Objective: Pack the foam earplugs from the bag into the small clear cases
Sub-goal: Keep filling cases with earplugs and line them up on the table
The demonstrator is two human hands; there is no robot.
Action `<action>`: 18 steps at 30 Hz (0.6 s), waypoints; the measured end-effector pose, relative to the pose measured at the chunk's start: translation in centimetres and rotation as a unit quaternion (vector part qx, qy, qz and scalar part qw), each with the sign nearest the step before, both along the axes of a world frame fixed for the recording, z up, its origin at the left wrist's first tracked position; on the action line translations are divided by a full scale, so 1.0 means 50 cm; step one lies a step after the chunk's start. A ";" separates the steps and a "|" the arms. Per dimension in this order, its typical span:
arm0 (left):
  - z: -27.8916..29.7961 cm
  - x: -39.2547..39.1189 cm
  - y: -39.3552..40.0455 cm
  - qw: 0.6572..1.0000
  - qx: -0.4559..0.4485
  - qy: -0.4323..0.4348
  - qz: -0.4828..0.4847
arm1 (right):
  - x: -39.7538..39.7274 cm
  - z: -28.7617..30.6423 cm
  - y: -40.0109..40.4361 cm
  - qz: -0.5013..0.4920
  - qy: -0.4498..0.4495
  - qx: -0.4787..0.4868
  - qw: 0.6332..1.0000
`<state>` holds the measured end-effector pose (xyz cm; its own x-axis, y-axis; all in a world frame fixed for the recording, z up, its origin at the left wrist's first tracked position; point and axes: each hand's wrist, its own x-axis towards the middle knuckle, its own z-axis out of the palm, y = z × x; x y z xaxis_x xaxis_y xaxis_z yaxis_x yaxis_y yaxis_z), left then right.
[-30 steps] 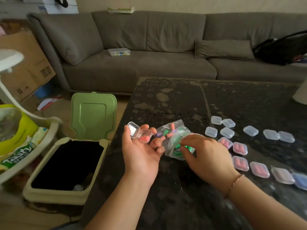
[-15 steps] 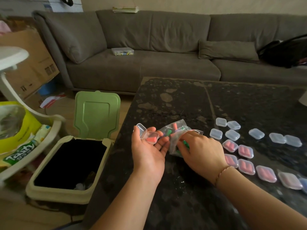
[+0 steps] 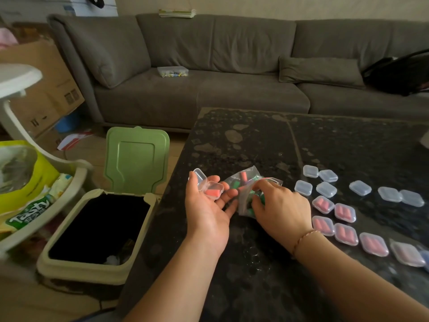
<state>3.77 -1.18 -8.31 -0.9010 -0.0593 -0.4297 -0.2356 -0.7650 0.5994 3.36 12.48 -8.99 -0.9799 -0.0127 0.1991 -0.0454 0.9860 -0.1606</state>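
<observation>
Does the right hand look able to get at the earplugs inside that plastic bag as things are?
Probably yes. The right hand is already at the mouth of the bag, fingers curled into the plastic, and nothing lies between them. The left hand holds the open case beside it, out of the way.

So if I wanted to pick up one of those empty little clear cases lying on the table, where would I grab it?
Take an empty case from above, thumb and finger pinching two opposite side walls. It lies flat and closed on the table, low and squarish with rounded corners, so only its sides give purchase. That one stands apart from its neighbours, leaving room for fingers.
</observation>
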 end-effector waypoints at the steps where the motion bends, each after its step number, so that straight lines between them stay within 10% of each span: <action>1: 0.000 -0.001 -0.001 1.000 0.000 -0.001 0.001 | -0.001 0.001 0.001 -0.006 -0.008 -0.020 1.000; 18: -0.004 -0.001 -0.004 1.000 -0.007 0.010 0.004 | -0.010 0.004 -0.005 -0.004 -0.066 -0.121 0.990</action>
<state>3.73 -1.38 -8.49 -0.9089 -0.0726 -0.4107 -0.2170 -0.7586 0.6143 2.88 12.23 -8.79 -0.9974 0.0274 0.0665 -0.0012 0.9178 -0.3969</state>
